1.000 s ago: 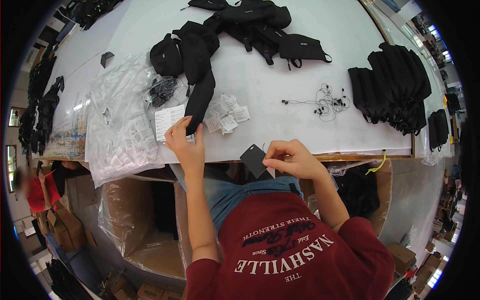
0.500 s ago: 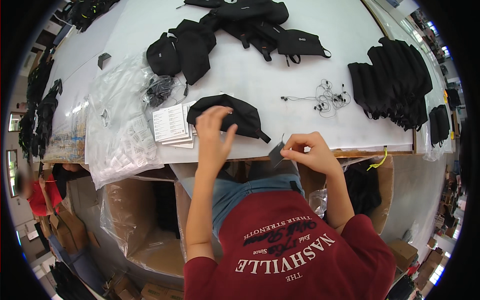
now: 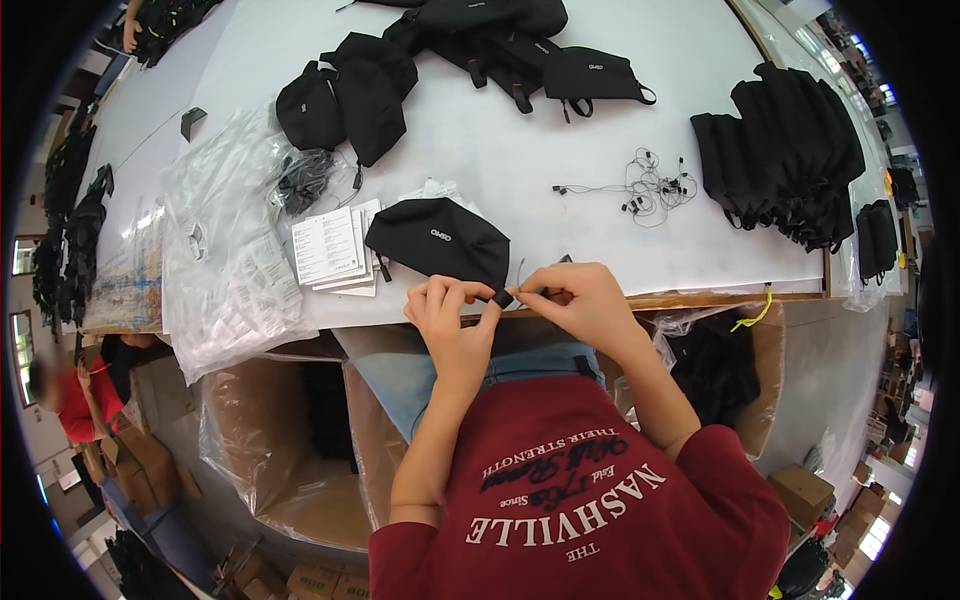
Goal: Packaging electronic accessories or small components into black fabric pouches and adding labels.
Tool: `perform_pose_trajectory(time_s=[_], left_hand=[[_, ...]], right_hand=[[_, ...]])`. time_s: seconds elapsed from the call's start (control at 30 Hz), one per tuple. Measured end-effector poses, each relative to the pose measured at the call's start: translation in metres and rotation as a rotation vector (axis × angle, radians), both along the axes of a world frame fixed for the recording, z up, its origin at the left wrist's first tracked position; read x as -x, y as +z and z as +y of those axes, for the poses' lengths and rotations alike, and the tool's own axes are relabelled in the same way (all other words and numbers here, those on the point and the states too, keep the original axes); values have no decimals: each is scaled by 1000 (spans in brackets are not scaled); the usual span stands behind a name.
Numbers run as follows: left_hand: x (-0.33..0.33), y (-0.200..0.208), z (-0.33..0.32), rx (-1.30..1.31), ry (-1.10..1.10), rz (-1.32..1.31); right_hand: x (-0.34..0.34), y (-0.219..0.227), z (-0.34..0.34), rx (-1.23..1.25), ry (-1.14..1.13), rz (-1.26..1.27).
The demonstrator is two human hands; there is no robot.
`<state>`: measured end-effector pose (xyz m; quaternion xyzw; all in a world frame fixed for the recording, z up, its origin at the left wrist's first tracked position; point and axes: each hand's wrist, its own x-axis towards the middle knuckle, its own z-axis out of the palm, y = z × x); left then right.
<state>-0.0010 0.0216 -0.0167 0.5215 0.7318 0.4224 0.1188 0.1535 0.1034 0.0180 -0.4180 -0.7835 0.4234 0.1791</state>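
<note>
A black zip pouch [image 3: 435, 240] with a small printed mark lies on the white table in front of me. My left hand [image 3: 452, 320] pinches the short black fabric loop [image 3: 502, 298] at the pouch's near right corner. Close against it, my right hand [image 3: 578, 303] is closed in a pinch on the thin string [image 3: 520, 268] of a dark hang tag. Only an edge of the tag [image 3: 566, 259] shows behind the right fingers. The fingertips of both hands almost meet at the loop.
White printed cards [image 3: 330, 247] and a clear plastic bag of white packets [image 3: 230, 250] lie left. More black pouches [image 3: 365, 100] are heaped farther back. Tangled tag strings [image 3: 655, 190] lie to the right, before a stack of black pouches [image 3: 780, 160]. Open cartons [image 3: 270, 440] stand below the table edge.
My left hand has moved from the pouch's top to its corner loop, shifting the pouch slightly toward me. My right hand has brought the tag left to the loop.
</note>
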Motion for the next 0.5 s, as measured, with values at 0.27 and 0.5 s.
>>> perform_pose_trajectory(time_s=[0.27, 0.5], left_hand=[[14, -1, -20, 33, 43, -152], [14, 11, -22, 89, -46, -322]], right_hand=[[21, 0, -6, -207, 117, 35], [18, -11, -12, -243, 161, 49]])
